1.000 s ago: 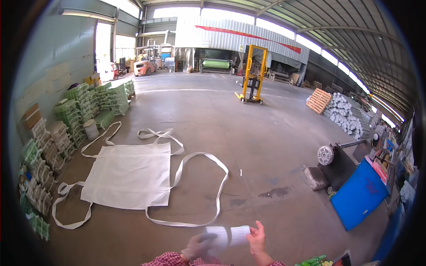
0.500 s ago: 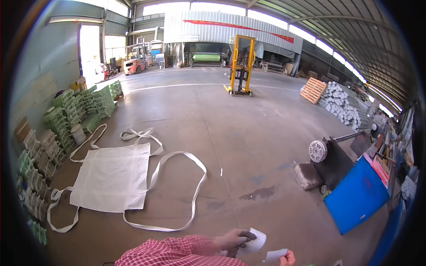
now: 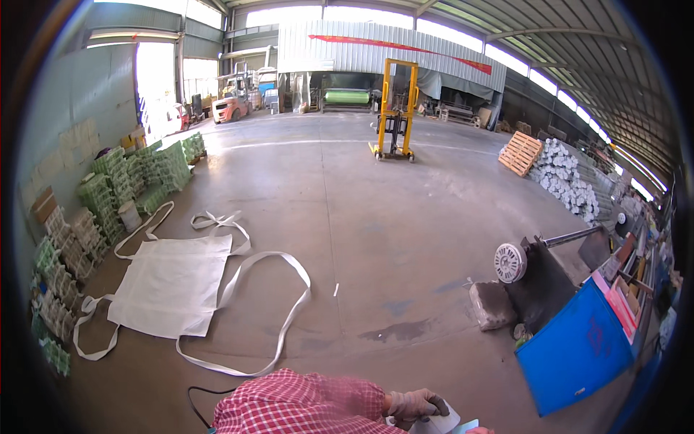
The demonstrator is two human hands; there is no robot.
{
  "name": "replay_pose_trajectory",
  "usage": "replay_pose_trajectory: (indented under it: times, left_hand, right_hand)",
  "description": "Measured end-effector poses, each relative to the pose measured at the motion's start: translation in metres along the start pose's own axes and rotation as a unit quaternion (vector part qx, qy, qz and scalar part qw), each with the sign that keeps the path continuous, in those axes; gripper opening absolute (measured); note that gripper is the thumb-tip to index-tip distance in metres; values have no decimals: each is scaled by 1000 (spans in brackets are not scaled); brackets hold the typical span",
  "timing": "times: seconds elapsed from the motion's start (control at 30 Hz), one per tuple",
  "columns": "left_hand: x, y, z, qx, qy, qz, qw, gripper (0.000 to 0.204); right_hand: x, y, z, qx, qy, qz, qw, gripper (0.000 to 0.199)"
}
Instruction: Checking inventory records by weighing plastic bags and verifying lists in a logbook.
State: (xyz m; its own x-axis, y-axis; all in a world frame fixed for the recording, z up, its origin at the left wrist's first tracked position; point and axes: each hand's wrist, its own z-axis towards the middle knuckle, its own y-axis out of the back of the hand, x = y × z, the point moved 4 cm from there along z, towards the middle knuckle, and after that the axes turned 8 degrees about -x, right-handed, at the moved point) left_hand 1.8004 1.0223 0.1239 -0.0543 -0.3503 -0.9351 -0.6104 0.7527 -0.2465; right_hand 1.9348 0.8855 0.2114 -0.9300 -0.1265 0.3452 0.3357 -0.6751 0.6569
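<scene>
My left hand (image 3: 418, 406), in a grey work glove, comes in at the bottom from a red checked sleeve (image 3: 311, 405). Its fingers are closed on a curved piece of white paper (image 3: 442, 419). Just right of it, a smaller pale-blue paper slip (image 3: 466, 427) is cut off by the lower edge. Of my right hand (image 3: 480, 430) only bare fingertips show, pressed at that slip; the rest is out of the picture. On the floor to the left lies a flat white fabric sheet (image 3: 173, 286) with long white straps (image 3: 300, 289) looping from its corners.
Green and white stacked bundles (image 3: 108, 192) line the left wall. A blue board (image 3: 575, 354), a wrapped block (image 3: 493, 305) and a metal wheel (image 3: 510, 262) stand to the right. Farther off are a yellow lift stacker (image 3: 394, 112), a wooden pallet (image 3: 520, 153) and an orange forklift (image 3: 231, 101).
Both hands have shifted right and lower in the picture, and the two papers are closer together. My right hand has mostly dropped out of the picture. The surroundings appear slightly shifted and turned.
</scene>
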Motion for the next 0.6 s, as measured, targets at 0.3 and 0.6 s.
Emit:
replay_pose_trajectory:
  times: [0.3,0.6]
  left_hand:
    - [-72,-45,183,80,49,64,994,21]
    - [-79,-123,378,176,66,56,981,33]
  right_hand:
    - [-167,-31,100,39,50,-32,997,17]
    - [-330,-22,158,43,-49,-43,997,20]
